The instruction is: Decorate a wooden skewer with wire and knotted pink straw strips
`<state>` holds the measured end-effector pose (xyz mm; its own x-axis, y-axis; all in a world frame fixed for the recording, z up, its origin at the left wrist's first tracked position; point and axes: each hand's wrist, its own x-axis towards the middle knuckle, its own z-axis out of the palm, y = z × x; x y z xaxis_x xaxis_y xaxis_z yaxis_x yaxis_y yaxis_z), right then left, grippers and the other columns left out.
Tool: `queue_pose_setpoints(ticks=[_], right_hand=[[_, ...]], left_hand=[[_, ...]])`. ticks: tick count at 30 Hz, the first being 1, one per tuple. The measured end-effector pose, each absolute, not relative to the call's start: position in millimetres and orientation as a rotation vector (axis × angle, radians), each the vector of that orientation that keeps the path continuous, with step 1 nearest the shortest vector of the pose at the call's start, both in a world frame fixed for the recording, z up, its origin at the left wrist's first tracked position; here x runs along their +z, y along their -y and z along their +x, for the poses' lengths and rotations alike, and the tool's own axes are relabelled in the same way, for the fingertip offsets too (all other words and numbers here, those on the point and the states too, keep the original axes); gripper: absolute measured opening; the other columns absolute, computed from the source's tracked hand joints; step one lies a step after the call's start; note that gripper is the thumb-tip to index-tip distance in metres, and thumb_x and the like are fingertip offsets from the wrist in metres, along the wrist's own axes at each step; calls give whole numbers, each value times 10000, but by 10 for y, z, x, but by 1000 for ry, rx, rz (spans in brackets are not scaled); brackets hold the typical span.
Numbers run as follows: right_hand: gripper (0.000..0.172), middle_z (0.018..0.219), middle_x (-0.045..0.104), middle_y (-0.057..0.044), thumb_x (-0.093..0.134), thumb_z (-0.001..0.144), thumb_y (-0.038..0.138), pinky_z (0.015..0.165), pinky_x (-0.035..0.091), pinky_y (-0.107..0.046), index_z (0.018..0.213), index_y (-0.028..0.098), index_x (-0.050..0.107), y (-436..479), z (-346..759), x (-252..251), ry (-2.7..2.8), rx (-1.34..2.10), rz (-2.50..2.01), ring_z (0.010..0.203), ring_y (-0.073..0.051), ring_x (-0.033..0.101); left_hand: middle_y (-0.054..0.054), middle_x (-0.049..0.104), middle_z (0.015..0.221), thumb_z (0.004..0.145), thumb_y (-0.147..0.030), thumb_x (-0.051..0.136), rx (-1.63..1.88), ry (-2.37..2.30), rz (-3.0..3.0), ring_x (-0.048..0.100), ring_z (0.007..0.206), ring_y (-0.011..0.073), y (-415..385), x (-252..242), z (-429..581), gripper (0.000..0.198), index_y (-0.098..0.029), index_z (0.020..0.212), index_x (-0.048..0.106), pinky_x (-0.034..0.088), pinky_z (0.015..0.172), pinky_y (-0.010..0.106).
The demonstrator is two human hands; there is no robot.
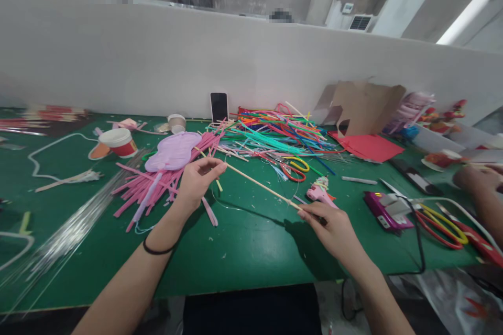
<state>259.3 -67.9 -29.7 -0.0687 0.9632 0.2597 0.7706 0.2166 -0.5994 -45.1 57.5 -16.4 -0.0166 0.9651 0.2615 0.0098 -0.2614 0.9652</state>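
Observation:
A thin wooden stick [257, 183] is stretched between my two hands above the green table, sloping down to the right. Its left end is pinched in the fingertips of my left hand [198, 182], which wears a dark band at the wrist. My right hand [328, 227] grips the other end between thumb and fingers. A fine clear strand [230, 207] curves below the stick; where it is fastened I cannot tell. Left of my left hand, a lilac cloud-shaped piece [173, 151] lies on a heap of pink pipe cleaners [157, 188].
Behind lie many coloured pipe cleaners [271, 133], scissors [296, 167] and a phone [219, 107]. A pink glue gun [321, 193] and purple power strip [387, 212] stand right. Clear strands [82, 225] and a paper cup [120, 143] are left. A co-worker's hand [477, 180] is far right.

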Motion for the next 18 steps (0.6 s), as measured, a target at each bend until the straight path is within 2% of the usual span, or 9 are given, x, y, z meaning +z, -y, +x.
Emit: queue_pose_setpoints(ticks=[8, 14, 18], right_hand=[[278, 915, 751, -56, 522, 958, 395, 708, 500, -311, 954, 236, 750, 713, 2627, -306, 1869, 390, -1621, 819, -220, 680], [284, 862, 729, -56, 508, 968, 389, 639, 462, -305, 945, 228, 741, 730, 2603, -290, 1908, 436, -1613, 746, -208, 655], [279, 851, 725, -54, 511, 968, 379, 628, 450, -303, 935, 227, 742, 739, 2605, -288, 1899, 471, -1609, 736, -205, 645]], left_hand=[[61, 759, 888, 737, -401, 778, 1426, -1189, 1594, 655, 849, 207, -540, -172, -416, 241, -209, 881, 790, 475, 746, 281], [73, 768, 924, 723, -398, 792, 1423, -1233, 1576, 660, 862, 221, -545, -184, -400, 258, -214, 903, 793, 470, 727, 283], [69, 763, 864, 676, -402, 825, 1342, -1112, 1465, 648, 803, 204, -554, -160, -414, 265, -190, 832, 785, 467, 732, 286]])
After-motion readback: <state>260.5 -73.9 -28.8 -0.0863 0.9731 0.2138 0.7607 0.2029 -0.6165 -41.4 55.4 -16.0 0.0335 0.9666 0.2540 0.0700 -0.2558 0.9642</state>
